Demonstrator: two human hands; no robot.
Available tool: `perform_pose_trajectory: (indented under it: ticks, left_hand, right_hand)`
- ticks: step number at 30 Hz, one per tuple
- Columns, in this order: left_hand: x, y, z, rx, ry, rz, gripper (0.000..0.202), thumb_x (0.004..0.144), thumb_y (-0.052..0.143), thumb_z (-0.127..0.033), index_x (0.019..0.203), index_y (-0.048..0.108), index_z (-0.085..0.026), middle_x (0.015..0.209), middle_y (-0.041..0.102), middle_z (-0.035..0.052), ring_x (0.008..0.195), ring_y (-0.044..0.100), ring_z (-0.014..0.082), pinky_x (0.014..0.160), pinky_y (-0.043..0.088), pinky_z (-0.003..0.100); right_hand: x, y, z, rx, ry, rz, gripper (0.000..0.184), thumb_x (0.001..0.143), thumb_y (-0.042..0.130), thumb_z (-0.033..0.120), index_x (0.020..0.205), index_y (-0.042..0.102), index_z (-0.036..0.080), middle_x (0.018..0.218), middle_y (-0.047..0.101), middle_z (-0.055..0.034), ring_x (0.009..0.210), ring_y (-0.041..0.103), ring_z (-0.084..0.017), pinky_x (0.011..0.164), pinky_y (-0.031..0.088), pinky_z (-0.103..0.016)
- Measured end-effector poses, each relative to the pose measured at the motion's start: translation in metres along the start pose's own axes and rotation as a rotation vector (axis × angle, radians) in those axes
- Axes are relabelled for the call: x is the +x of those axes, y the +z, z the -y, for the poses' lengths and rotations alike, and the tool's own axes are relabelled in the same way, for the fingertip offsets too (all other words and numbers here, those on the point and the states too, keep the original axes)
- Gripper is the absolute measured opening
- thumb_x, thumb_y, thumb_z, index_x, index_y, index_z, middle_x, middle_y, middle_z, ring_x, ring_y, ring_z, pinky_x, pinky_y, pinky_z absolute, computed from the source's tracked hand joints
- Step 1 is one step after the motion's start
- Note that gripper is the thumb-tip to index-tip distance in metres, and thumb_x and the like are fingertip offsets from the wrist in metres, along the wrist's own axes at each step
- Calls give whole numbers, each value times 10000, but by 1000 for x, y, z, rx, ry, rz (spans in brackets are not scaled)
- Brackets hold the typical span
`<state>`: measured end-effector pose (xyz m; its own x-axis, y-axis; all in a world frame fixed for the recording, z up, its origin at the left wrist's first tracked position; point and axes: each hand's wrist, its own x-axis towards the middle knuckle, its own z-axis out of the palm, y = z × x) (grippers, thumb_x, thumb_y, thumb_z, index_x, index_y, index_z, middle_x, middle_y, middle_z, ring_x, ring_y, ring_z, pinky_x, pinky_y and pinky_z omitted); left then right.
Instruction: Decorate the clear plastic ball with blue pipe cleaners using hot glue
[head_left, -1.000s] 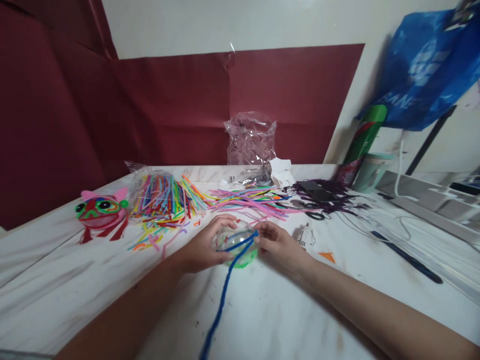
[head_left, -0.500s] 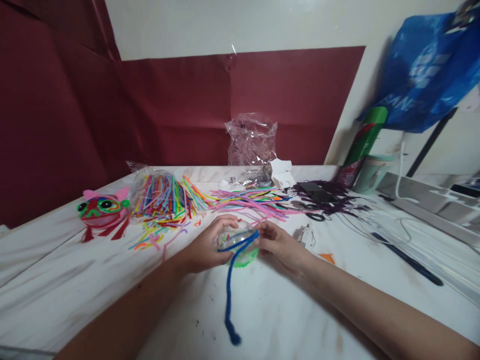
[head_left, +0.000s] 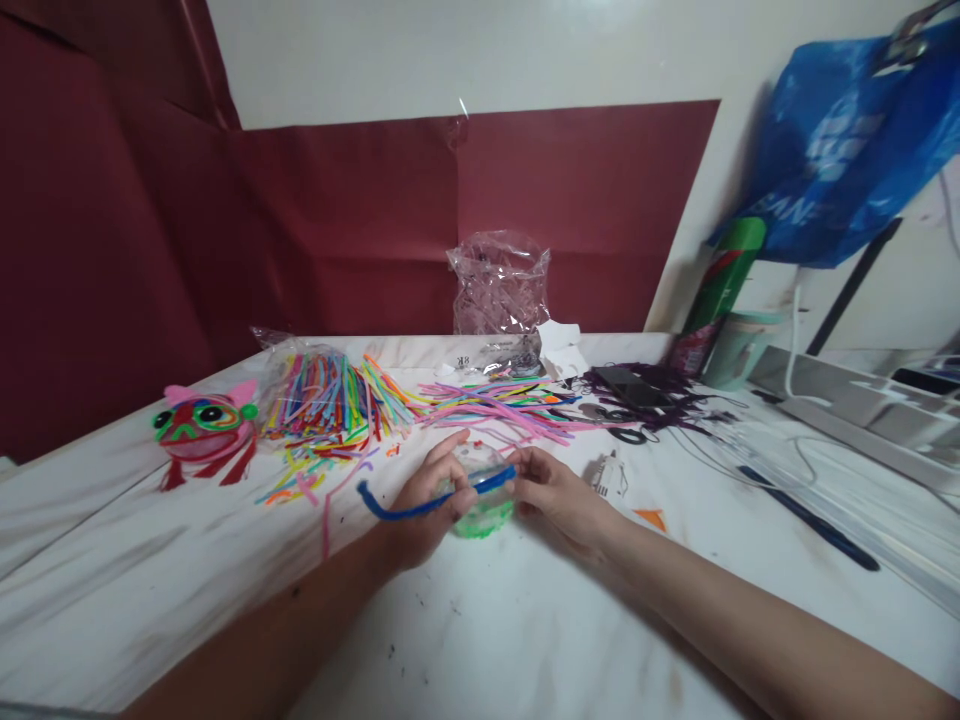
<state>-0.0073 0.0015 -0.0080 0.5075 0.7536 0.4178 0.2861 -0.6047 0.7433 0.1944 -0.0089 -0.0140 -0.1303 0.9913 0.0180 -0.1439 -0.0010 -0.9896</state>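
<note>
White marble-look table (head_left: 525, 630), scuffed and spotted. Maroon paper backdrop (head_left: 337, 220) on the wall behind, blue bag (head_left: 840, 150) hanging far right. Left hand (head_left: 424, 510) cupped around clear ball (head_left: 482, 512) at table centre. Right hand (head_left: 559, 495) pinches blue pipe cleaner (head_left: 405, 512), which lies across the ball, free end sticking out left. Loose pipe cleaner pile (head_left: 330, 395) and pink figure (head_left: 202, 425) sit behind-left.
</note>
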Motion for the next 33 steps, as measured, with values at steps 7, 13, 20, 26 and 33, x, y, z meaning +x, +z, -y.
perform_pose_trajectory:
  ticks: [7, 13, 20, 26, 33]
  left_hand:
    - [1, 3, 5, -48, 13, -44, 164, 819, 518, -288, 693, 463, -199, 1470, 369, 120, 1348, 342, 294, 1068, 260, 432]
    - [1, 5, 1, -73, 11, -48, 154, 781, 541, -248, 672, 444, -199, 1453, 396, 131, 1328, 376, 291, 1066, 268, 436]
    - [2, 5, -1, -97, 31, -59, 137, 745, 551, -197, 650, 452, -190, 1455, 388, 140, 1343, 366, 275, 1075, 275, 425]
    - [1, 8, -10, -33, 45, -88, 127, 712, 554, -148, 631, 465, -188, 1435, 404, 148, 1334, 376, 293, 1069, 295, 434]
    - [6, 9, 22, -64, 148, -16, 218, 672, 669, -178, 804, 495, -195, 1504, 286, 135, 1405, 232, 306, 1110, 235, 465]
  right_hand:
    - [-3, -1, 0, 30, 7, 59, 339, 573, 759, 247, 839, 552, 207, 749, 571, 34, 654, 502, -123, 562, 379, -244]
    - [-4, 2, 0, 3, -15, 15, 352, 596, 763, 289, 862, 552, 196, 778, 589, 22, 667, 512, -124, 572, 384, -244]
    - [1, -2, -13, -179, -153, -56, 398, 640, 727, 352, 965, 575, 180, 867, 621, -28, 802, 572, -191, 650, 461, -300]
    - [0, -2, -16, -352, -238, -97, 452, 651, 697, 373, 1032, 587, 155, 1000, 669, -106, 988, 597, -267, 735, 514, -345]
    - [2, -1, -15, -355, -227, -134, 504, 612, 701, 353, 1057, 593, 140, 1017, 683, -128, 991, 613, -286, 763, 525, -369]
